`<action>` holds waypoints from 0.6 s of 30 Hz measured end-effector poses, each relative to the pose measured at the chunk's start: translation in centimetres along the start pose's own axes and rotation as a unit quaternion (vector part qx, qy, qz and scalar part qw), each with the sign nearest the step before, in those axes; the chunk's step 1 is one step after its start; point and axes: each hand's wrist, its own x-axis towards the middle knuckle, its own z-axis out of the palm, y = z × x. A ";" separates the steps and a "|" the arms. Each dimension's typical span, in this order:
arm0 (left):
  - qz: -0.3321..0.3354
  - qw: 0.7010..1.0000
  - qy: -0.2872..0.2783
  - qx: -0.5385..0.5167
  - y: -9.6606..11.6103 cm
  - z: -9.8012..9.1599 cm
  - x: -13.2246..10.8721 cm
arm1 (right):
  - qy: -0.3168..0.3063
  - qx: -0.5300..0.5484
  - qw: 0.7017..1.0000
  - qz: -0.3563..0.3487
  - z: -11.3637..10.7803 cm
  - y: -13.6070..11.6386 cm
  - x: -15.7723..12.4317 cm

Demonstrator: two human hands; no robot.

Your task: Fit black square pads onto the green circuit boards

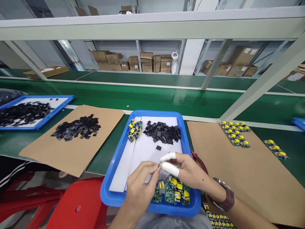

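My left hand (140, 187) and my right hand (184, 170) meet over the near part of a blue tray (119, 152). Both pinch one small dark part (160, 164) between their fingertips. White finger cots cover my right thumb and forefinger. Inside the tray, on white paper, lie a heap of small black pieces (163, 132), a few green and yellow circuit boards (134, 129) at the far left, and more circuit boards (172, 190) just under my hands. One loose black piece (158, 148) lies alone on the paper.
A brown cardboard sheet (73, 152) on the left carries another pile of black pieces (77, 128). A second blue tray (35, 124) of black pieces lies far left. Rows of boards (235, 133) rest on cardboard at right. A red stool (78, 206) stands below.
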 end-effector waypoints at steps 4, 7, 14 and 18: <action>0.116 0.991 -0.038 0.062 0.4 -0.3 -0.1 | 0.098 0.054 0.993 -0.036 0.8 0.5 -1.6; 0.075 0.993 -0.059 0.070 0.3 -1.3 0.1 | 0.180 0.068 0.978 -0.077 0.2 0.8 -3.3; -0.127 0.942 -0.303 0.063 -1.3 -2.2 -0.5 | 0.299 0.065 0.950 -0.062 -1.5 2.6 -7.8; -0.303 0.932 -0.198 -0.037 -1.5 -1.6 -0.3 | 0.282 0.040 0.954 -0.095 -1.3 2.6 -8.9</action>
